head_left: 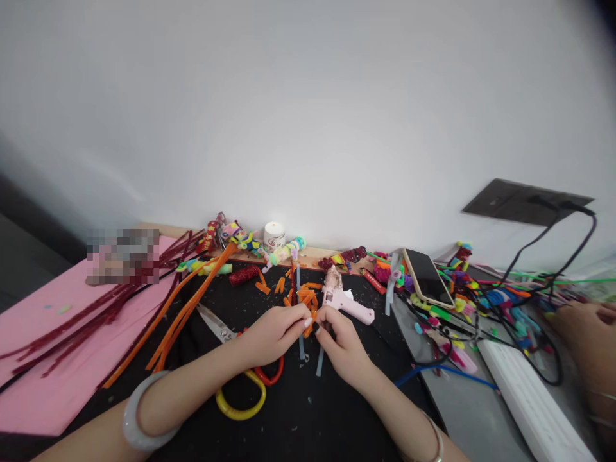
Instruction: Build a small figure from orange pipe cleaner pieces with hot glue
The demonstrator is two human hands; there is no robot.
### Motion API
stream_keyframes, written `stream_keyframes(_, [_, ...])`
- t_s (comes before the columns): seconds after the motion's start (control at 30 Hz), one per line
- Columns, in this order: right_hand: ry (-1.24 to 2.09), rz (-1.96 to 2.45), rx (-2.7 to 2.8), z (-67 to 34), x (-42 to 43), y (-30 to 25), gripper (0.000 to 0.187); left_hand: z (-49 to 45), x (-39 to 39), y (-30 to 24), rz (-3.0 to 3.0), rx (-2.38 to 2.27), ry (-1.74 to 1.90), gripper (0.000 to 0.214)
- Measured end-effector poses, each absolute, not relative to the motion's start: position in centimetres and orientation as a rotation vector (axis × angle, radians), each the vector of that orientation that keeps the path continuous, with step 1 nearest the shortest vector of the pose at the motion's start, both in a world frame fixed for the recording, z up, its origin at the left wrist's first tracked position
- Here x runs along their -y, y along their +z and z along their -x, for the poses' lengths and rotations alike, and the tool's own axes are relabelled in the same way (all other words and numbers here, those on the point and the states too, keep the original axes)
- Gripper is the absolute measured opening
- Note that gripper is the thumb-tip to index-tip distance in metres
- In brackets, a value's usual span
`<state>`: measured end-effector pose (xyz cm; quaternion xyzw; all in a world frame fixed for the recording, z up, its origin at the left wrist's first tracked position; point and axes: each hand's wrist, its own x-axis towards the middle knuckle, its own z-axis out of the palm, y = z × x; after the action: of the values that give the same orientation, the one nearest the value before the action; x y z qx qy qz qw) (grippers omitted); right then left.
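Note:
Over the middle of the black mat (pixel 332 414), my left hand (pixel 282 330) and my right hand (pixel 345 350) meet with fingertips pinched together. Between them is a short orange pipe cleaner piece (pixel 308 332), partly hidden by the fingers. Several more cut orange pipe cleaner pieces (pixel 307 294) lie just beyond. A pink glue gun (pixel 353 307) rests right behind my right hand. Clear glue sticks (pixel 320 361) lie beneath the hands. Scissors (pixel 240 410) with red and yellow handles lie under my left forearm, blades pointing to the back left.
Long orange pipe cleaners (pixel 185 321) and dark red ones (pixel 91 305) spread over a pink sheet (pixel 43 385) at left. A phone (pixel 427 277), colourful pipe cleaner pieces and a white power strip (pixel 532 401) are at right. Black cords run to a wall socket (pixel 510 200). Another person's hand (pixel 584 333) is at far right.

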<state>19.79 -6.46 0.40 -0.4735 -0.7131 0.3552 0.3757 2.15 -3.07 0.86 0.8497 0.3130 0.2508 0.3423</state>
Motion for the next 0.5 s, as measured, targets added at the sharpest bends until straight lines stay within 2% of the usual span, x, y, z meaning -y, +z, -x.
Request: stream_keyframes(0.5, [0.856,1.215,1.849,-19.79,6.47,0.65,0.013,-2.11,3.01,0.55,-2.294,-0.839,0.606,0.022])
